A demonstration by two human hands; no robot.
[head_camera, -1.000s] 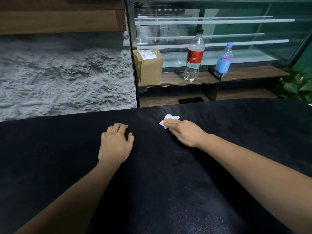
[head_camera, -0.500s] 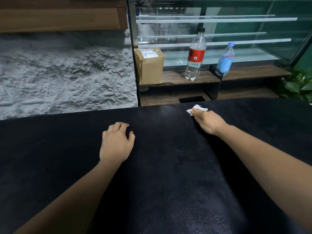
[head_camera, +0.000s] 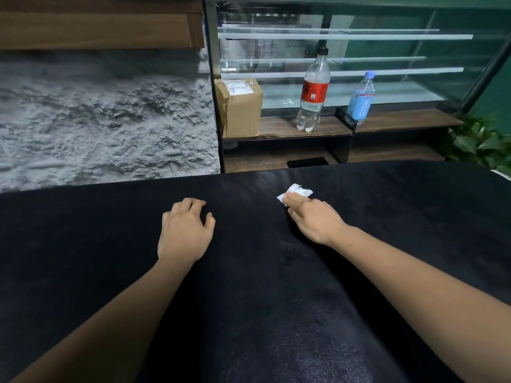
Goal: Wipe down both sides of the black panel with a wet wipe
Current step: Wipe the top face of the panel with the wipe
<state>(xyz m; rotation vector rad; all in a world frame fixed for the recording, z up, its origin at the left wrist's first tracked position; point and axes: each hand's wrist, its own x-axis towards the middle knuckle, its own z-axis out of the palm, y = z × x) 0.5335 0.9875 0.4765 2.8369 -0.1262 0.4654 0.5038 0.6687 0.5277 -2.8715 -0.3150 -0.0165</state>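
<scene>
A wide black panel (head_camera: 249,272) lies flat in front of me and fills the lower half of the view. My right hand (head_camera: 312,219) pinches a crumpled white wet wipe (head_camera: 297,191) and presses it onto the panel a little short of its far edge, right of centre. My left hand (head_camera: 184,230) rests palm down on the panel to the left, its fingers slightly bent, holding nothing. The panel's underside is hidden.
Beyond the panel's far edge stands a glass display case (head_camera: 345,64) on a wooden shelf (head_camera: 304,128) with a cardboard box (head_camera: 239,106), a red-labelled bottle (head_camera: 313,92) and a blue-labelled bottle (head_camera: 360,98). A rough grey wall (head_camera: 105,120) is at left, a green plant (head_camera: 481,142) at right.
My right hand swept the wipe away to the panel's far edge and right, then pulled it back toward me and left. My left hand has stayed in place.
</scene>
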